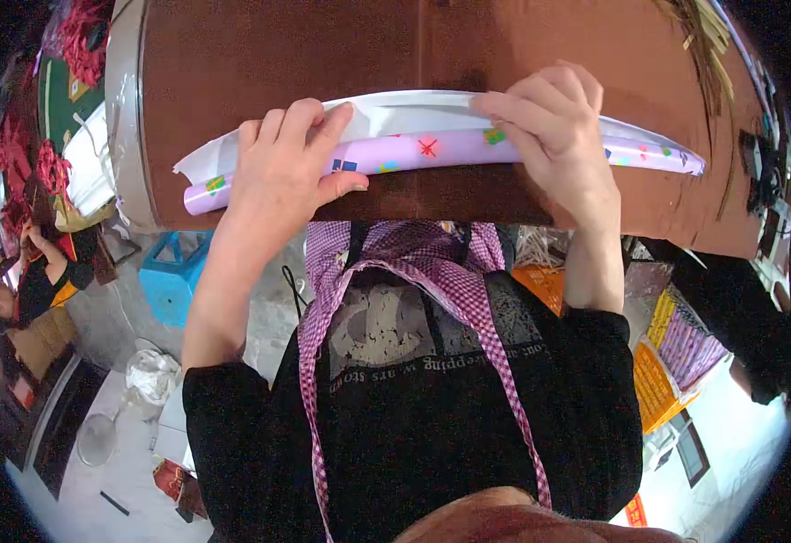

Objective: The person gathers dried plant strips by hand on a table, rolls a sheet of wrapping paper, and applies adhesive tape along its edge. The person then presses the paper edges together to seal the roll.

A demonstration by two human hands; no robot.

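Paper roll in patterned lilac (pixel 454 147) lies crosswise beneath your splayed left hand (pixel 276 170), while your right hand (pixel 563 136) pinches the white paper flap (pixel 414 118) along its far side.

Roll (pixel 450 149) (inside) out of sight

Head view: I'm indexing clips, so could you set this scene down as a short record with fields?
Paper: purple, patterned roll with a white edge, lying across the brown table
Left hand: spread over the roll, thumb and forefinger apart
Right hand: fingertips at the white edge
Worn: checked apron over a black shirt
Beside table: blue stool below its left end
Far left: another person's arm
Unclear: whether the left hand is pressing down
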